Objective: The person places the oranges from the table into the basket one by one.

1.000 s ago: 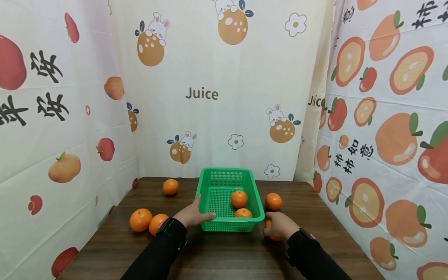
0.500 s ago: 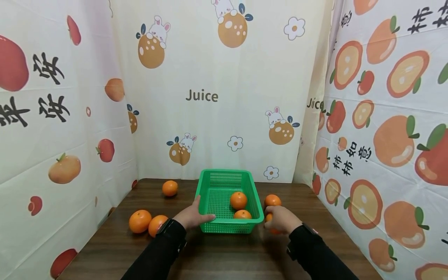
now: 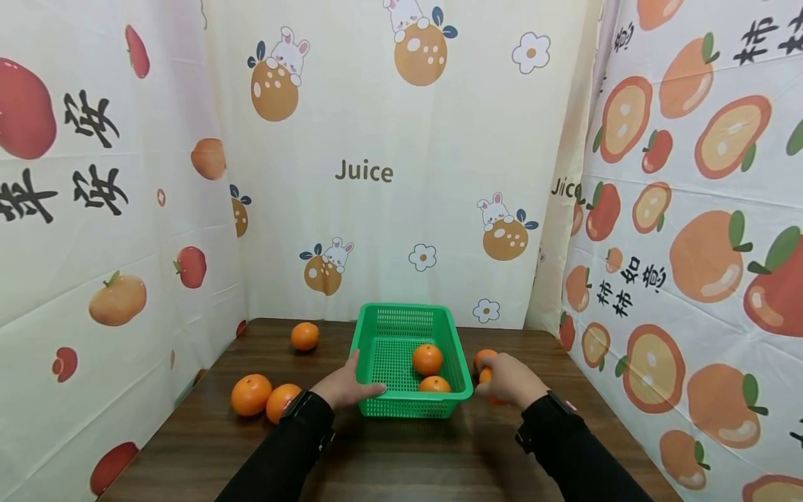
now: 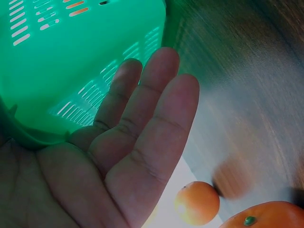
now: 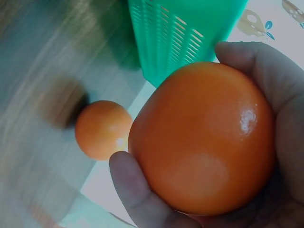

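My left hand (image 3: 341, 385) rests at the front left corner of a green plastic basket (image 3: 410, 406), its thumb lying over the front rim. In the left wrist view its fingers (image 4: 159, 128) are fairly straight beside the basket's perforated wall. My right hand (image 3: 516, 380) grips an orange (image 5: 204, 142) just right of the basket, with fingers and thumb round its sides. Much of that fruit is hidden by the hand in the head view. Two oranges lie inside the basket: one (image 3: 428, 360) towards the right, another (image 3: 434, 384) by the front wall.
Another orange (image 3: 483, 357) lies on the dark wooden table (image 3: 401, 464), just beyond my right hand. Left of the basket are two oranges side by side, one (image 3: 251, 394) and its neighbour (image 3: 282, 402), with one more (image 3: 304, 336) farther back. Printed cloths surround the table.
My right hand has risen slightly and shifted a little right, carrying the orange up from the table. The left hand and basket have stayed in place.
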`<state>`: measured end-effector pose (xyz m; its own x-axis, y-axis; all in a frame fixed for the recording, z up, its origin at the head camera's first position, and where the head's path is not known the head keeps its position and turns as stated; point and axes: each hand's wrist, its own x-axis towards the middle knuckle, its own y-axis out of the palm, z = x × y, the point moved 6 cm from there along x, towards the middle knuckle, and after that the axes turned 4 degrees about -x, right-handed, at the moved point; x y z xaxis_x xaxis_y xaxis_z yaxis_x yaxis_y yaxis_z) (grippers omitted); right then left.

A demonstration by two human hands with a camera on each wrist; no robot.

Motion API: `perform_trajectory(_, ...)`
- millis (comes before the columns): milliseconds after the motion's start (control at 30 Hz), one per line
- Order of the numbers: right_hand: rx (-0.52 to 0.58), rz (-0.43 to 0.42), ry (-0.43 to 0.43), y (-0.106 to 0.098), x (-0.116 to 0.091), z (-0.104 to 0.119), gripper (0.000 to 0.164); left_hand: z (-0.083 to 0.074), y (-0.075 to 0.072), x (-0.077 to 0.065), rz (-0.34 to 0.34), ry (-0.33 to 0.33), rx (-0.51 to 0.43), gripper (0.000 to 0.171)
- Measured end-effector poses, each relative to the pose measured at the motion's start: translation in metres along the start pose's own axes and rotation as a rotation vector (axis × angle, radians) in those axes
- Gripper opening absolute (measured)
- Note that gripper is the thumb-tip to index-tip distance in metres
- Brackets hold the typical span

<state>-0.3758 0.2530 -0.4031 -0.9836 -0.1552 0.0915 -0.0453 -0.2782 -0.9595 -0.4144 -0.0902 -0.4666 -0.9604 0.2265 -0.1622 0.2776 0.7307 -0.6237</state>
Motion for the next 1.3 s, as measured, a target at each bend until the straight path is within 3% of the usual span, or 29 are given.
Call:
perform_trajectory(267, -0.006, -0.011, -0.011, -0.008, 0.000, 0.010, 0.024, 0.001, 0.000, 0.002, -0.028, -0.010, 0.029, 0.127)
perform_trajectory(567, -0.004, -0.003, -0.014, -0.011, -0.005, 0.023, 0.023, -0.006, -0.001, -0.003, -0.066, 0.053, 0.180, 0.121)
perform_trajectory(967, 0.023, -0.050, -0.066, -0.021, -0.004, 0.046, 0.026, -0.014, -0.005, -0.003, -0.045, 0.075, 0.168, 0.121)
perform_trajectory(1300, 0.039, -0.041, -0.076, -0.015, 0.002, 0.068, 0.026, -0.013, -0.003, -0.001, -0.050, 0.084, 0.187, 0.120)
